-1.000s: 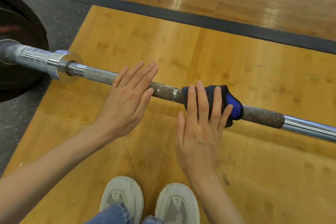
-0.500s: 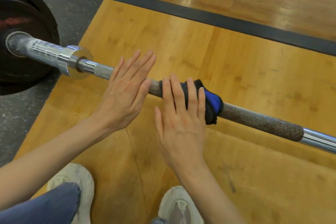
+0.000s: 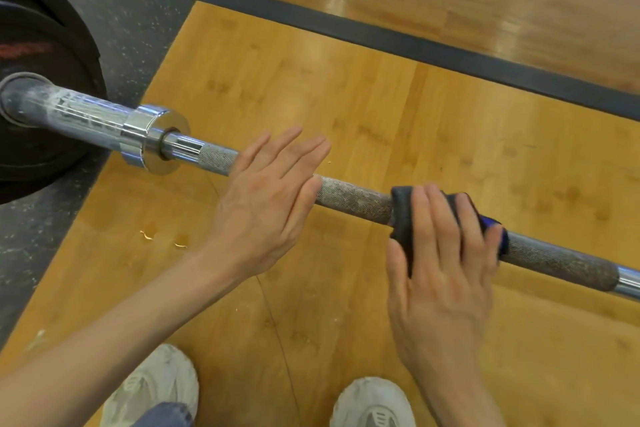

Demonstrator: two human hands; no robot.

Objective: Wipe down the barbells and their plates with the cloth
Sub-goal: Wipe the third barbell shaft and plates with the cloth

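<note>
Grip: cloth [image 3: 403,215] is pressed onto bar [image 3: 356,199] by flat right hand [image 3: 440,270] | left hand [image 3: 266,204] is laid flat, ungrasping | bar's long axis is run left-right; unwiped stretch is nearer the left hand.

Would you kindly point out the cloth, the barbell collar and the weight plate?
cloth [image 3: 403,215]: head view, its dark left fold.
barbell collar [image 3: 166,146]: head view, its chrome flange.
weight plate [image 3: 45,52]: head view, its black face.
</note>
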